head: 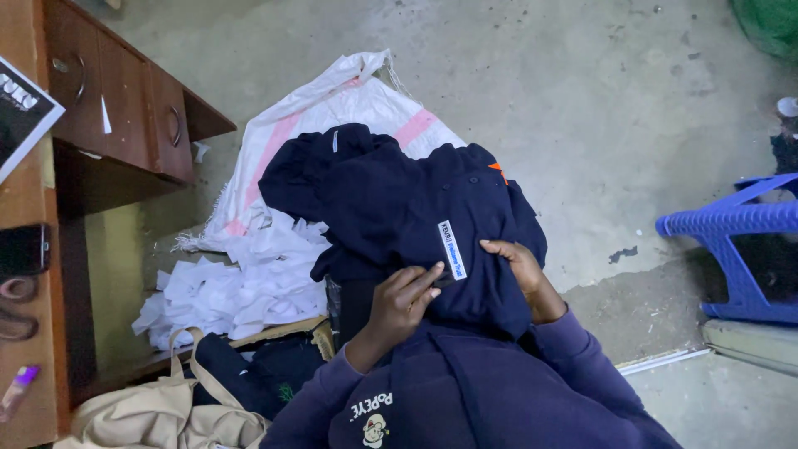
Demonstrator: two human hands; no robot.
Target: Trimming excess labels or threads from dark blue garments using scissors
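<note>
Head view, from the left edge: a brown wooden desk point(125, 100) with two drawers, each with a ring pull, stands on rough grey concrete. Below it lies a beige canvas bag point(158, 411) with looped straps, limp and creased. Next comes a loose heap of white paper or fabric scraps point(241, 287), crumpled and angular, spilling from a white woven sack point(332, 104) with two pink stripes. On the sack and across the person's lap rests one navy garment point(399, 204), soft and matte, bunched in folds, with a small orange mark near its upper right and one narrow white rectangular label point(452, 249). The left hand point(403, 303) lies on the garment just below and left of the label, its fingertips pinching the cloth at the label's lower end. The right hand point(519, 262) rests flat on the garment just right of the label, fingers spread and pressing the cloth down, gripping nothing. At the far right stands one blue plastic stool point(731, 241) with slatted sides.
</note>
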